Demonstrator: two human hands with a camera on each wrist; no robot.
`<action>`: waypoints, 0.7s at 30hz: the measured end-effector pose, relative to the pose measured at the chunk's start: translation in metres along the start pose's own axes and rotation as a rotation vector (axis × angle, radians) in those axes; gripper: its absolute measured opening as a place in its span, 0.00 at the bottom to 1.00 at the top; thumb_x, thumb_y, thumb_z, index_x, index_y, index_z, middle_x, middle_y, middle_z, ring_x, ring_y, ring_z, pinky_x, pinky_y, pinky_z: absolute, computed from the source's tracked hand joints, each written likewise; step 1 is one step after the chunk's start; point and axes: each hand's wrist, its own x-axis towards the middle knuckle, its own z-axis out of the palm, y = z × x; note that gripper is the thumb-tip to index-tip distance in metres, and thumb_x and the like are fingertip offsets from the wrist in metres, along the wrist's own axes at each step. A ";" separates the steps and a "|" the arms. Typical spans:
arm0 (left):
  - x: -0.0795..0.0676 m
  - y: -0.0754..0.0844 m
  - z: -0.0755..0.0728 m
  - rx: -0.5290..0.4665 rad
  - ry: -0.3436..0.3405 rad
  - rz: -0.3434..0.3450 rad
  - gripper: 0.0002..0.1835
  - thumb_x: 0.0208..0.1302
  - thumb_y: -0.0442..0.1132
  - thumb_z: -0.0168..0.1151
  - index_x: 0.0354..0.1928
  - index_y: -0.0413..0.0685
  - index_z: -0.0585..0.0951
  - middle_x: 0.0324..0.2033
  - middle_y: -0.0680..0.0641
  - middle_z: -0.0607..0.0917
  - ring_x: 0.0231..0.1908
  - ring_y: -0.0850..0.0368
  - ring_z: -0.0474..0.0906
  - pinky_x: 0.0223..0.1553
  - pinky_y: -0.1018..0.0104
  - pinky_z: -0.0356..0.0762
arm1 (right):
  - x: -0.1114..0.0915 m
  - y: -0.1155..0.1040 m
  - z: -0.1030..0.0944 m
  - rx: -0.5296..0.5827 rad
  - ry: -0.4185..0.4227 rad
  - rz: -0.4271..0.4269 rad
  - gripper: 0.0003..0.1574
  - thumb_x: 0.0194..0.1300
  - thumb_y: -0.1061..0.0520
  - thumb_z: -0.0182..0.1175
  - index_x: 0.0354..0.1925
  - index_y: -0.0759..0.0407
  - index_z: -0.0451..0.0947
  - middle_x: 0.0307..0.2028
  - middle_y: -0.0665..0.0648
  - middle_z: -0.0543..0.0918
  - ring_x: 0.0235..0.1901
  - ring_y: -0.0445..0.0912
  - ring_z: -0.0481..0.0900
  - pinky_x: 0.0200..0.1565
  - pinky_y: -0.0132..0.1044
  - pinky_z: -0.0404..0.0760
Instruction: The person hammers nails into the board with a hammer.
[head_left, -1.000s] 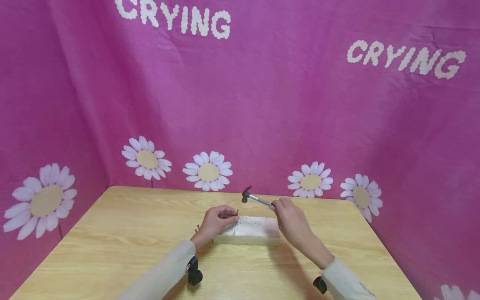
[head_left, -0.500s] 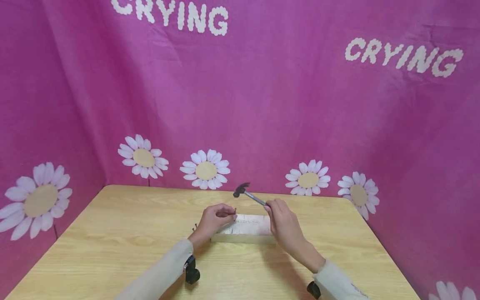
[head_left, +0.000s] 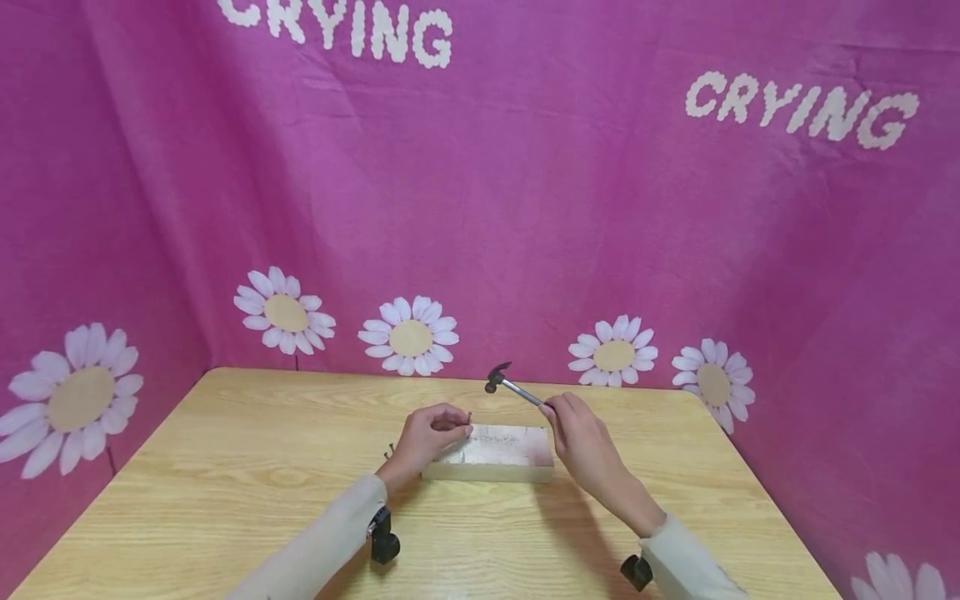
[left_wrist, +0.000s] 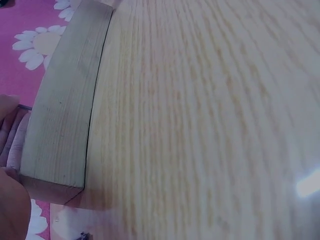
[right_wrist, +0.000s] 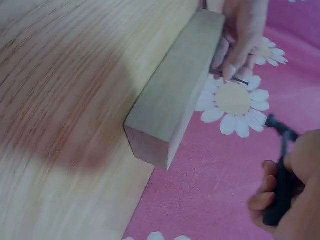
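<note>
A pale wooden block (head_left: 502,454) lies flat on the table, its long side towards me. My left hand (head_left: 429,435) rests over its left end, thumb and fingers pinching an upright nail (head_left: 470,418) at the top face. That same nail (right_wrist: 241,80) shows its shank and head past the fingertips in the right wrist view. My right hand (head_left: 588,442) grips the hammer (head_left: 519,393) by its dark handle. The claw head is held up, above and slightly right of the nail, apart from it. In the left wrist view the block (left_wrist: 65,100) hides part of the left fingers.
Several loose nails (head_left: 389,452) are at the left of the block, behind the left wrist. The wooden table (head_left: 262,467) ends at a pink curtain (head_left: 525,208) with daisies and lettering. A black camera (head_left: 385,537) hangs below the left sleeve.
The hammer swung left over the nail, then drew back to the right with the right hand. My left hand keeps its pinch on the nail. The head view shifted slightly.
</note>
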 end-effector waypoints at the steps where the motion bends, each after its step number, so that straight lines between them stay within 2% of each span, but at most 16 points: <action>1: 0.000 0.000 0.000 -0.007 -0.003 -0.001 0.12 0.67 0.34 0.72 0.49 0.35 0.86 0.44 0.42 0.91 0.43 0.57 0.86 0.49 0.72 0.83 | 0.001 0.000 -0.002 0.019 -0.027 0.030 0.06 0.74 0.66 0.61 0.36 0.64 0.79 0.29 0.53 0.77 0.30 0.45 0.74 0.32 0.43 0.80; 7: -0.002 0.004 -0.005 -0.066 -0.043 0.011 0.16 0.69 0.33 0.71 0.54 0.31 0.83 0.49 0.37 0.89 0.46 0.54 0.86 0.49 0.72 0.82 | 0.004 0.006 -0.017 0.208 -0.256 0.265 0.13 0.78 0.65 0.56 0.34 0.66 0.80 0.25 0.53 0.75 0.25 0.42 0.68 0.28 0.34 0.71; 11: -0.008 0.014 -0.014 -0.049 -0.046 0.038 0.16 0.70 0.35 0.70 0.55 0.33 0.83 0.51 0.35 0.88 0.48 0.55 0.86 0.51 0.70 0.82 | 0.005 0.016 -0.024 0.582 -0.436 0.498 0.17 0.83 0.62 0.48 0.40 0.71 0.79 0.25 0.52 0.73 0.23 0.39 0.66 0.25 0.30 0.67; 15: -0.016 0.022 -0.030 0.000 0.000 0.044 0.17 0.71 0.36 0.69 0.57 0.36 0.82 0.50 0.37 0.88 0.50 0.53 0.85 0.51 0.68 0.83 | 0.007 0.030 -0.030 1.061 -0.527 0.731 0.20 0.86 0.60 0.40 0.49 0.73 0.75 0.31 0.50 0.73 0.29 0.36 0.69 0.30 0.26 0.73; 18: -0.022 0.025 -0.048 0.064 0.071 0.007 0.16 0.73 0.37 0.67 0.57 0.37 0.82 0.50 0.39 0.88 0.51 0.50 0.84 0.51 0.67 0.83 | 0.008 0.039 -0.033 1.322 -0.555 0.807 0.19 0.86 0.59 0.41 0.52 0.69 0.76 0.35 0.49 0.78 0.33 0.35 0.75 0.36 0.24 0.78; 21: -0.027 0.025 -0.067 0.163 0.144 -0.060 0.13 0.74 0.37 0.66 0.54 0.37 0.84 0.48 0.40 0.88 0.50 0.48 0.84 0.49 0.65 0.82 | 0.006 0.043 -0.034 1.416 -0.604 0.805 0.17 0.85 0.59 0.45 0.52 0.64 0.80 0.37 0.49 0.83 0.36 0.36 0.81 0.40 0.26 0.82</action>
